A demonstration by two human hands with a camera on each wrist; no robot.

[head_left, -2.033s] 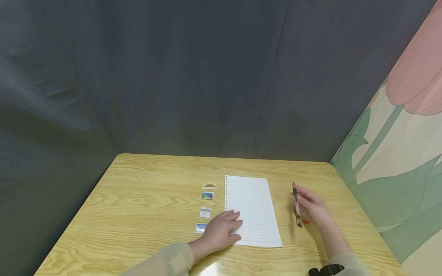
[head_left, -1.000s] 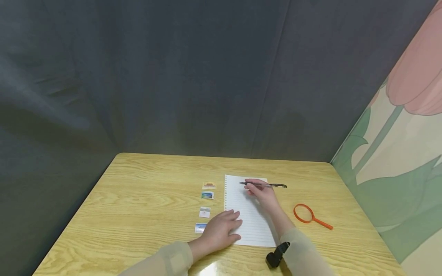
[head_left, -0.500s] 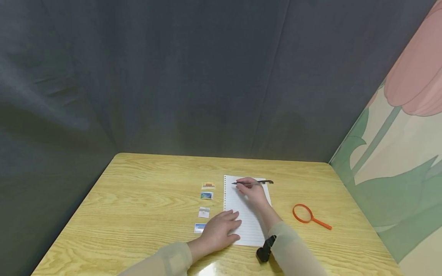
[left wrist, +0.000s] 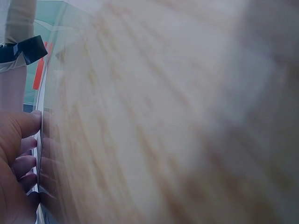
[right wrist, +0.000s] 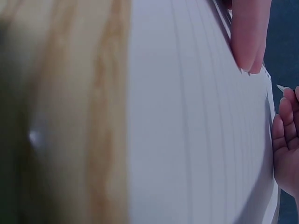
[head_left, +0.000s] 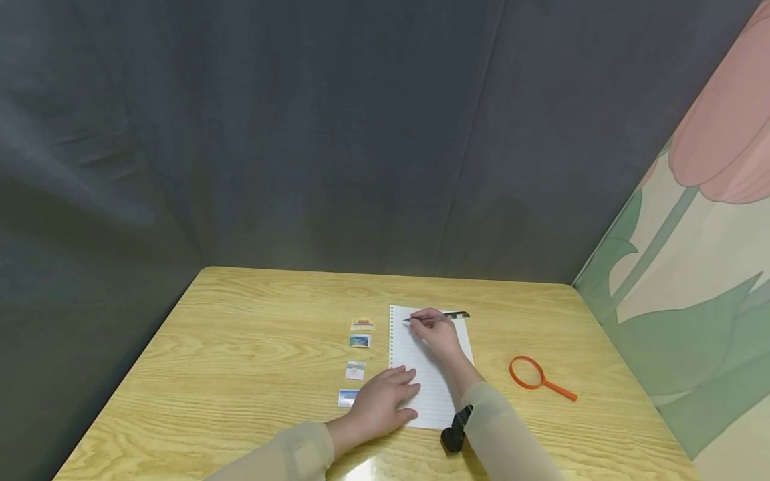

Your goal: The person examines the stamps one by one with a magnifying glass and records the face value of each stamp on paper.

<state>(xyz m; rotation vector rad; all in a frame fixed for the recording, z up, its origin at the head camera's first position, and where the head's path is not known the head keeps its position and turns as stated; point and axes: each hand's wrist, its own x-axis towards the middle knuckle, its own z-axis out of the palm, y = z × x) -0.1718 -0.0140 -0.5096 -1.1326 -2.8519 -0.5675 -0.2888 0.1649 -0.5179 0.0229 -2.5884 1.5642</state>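
Note:
On the table lies a white lined sheet of paper (head_left: 430, 401) with punched holes down its left edge. My left hand (head_left: 385, 404) rests on the sheet's lower left part, fingers spread and fairly straight. My right hand (head_left: 438, 337) pinches a dark pen (head_left: 460, 314) between thumb and fingers over the upper part of the sheet. Its tip points left at the upper left lines; whether it touches the paper I cannot tell. In the right wrist view, the pen's tip (right wrist: 281, 87) pokes out past my curled fingers. No writing can be made out.
Left of the sheet, several small printed stamp-like pictures stand in a column, among them a yellow one (head_left: 363, 324) and a blue one (head_left: 347, 398) partly behind my left hand. An orange magnifying glass (head_left: 526, 373) lies to the right. A dark curtain (head_left: 361, 167) hangs behind the table.
My right hand has carried the pen from beside the magnifying glass leftward onto the sheet, and in the last half second it has barely moved. My left hand has stayed put.

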